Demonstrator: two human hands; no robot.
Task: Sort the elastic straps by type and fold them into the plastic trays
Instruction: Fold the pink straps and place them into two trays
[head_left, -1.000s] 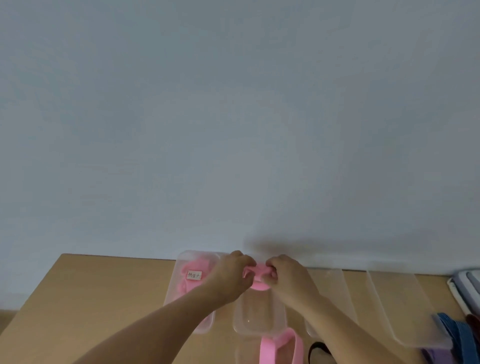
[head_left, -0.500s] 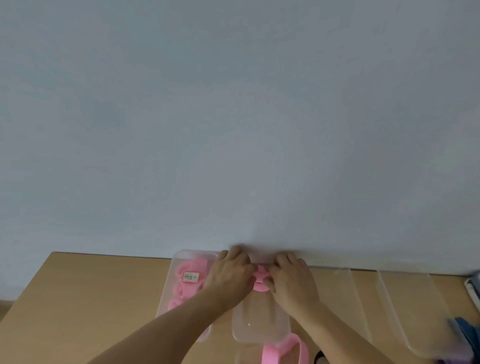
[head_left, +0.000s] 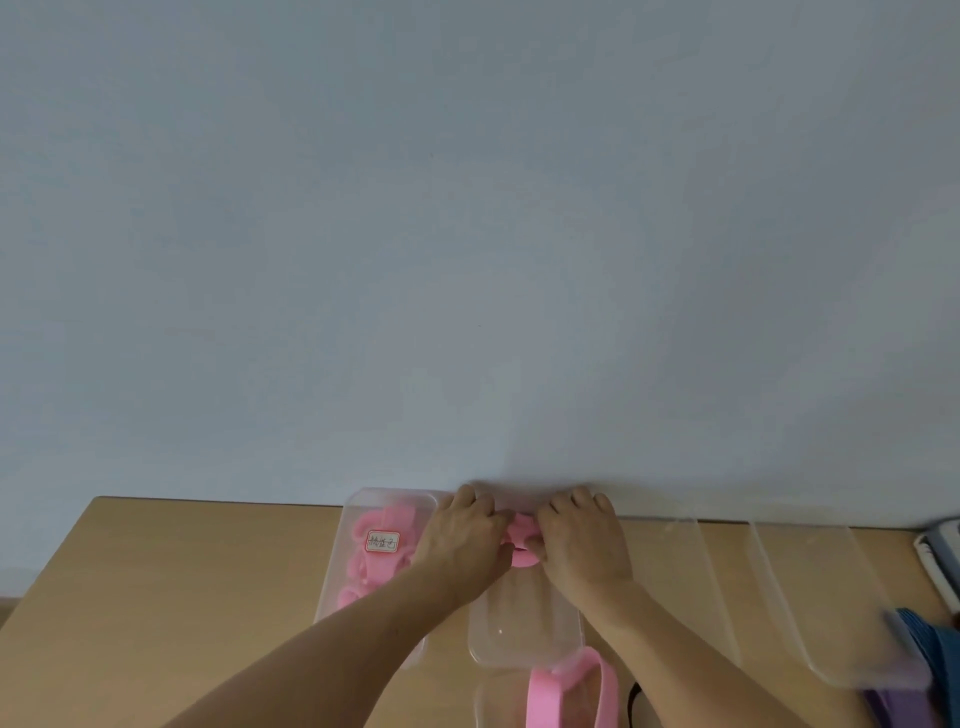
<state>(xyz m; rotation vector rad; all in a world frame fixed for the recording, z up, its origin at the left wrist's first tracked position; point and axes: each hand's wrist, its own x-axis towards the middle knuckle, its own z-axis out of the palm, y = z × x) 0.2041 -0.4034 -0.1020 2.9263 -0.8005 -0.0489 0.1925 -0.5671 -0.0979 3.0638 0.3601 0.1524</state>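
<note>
A folded pink elastic strap (head_left: 521, 540) sits at the far end of a clear plastic tray (head_left: 522, 631) in the middle of the table. My left hand (head_left: 464, 540) and my right hand (head_left: 579, 540) both hold it down from either side, fingers curled over it and reaching to the wall. To the left, another clear tray (head_left: 337, 582) with a white label (head_left: 383, 541) holds several folded pink straps. A loose pink strap (head_left: 566, 691) loops at the near edge.
Two more clear trays (head_left: 691, 587) (head_left: 826, 608) lie to the right on the wooden table (head_left: 171, 587). Blue and purple straps (head_left: 919, 670) pile at the right edge. A black strap (head_left: 635, 701) shows near my right forearm. The wall stands just behind the trays.
Both hands moved forward and down with the folded pink strap, from above the middle tray to its far end near the wall.
</note>
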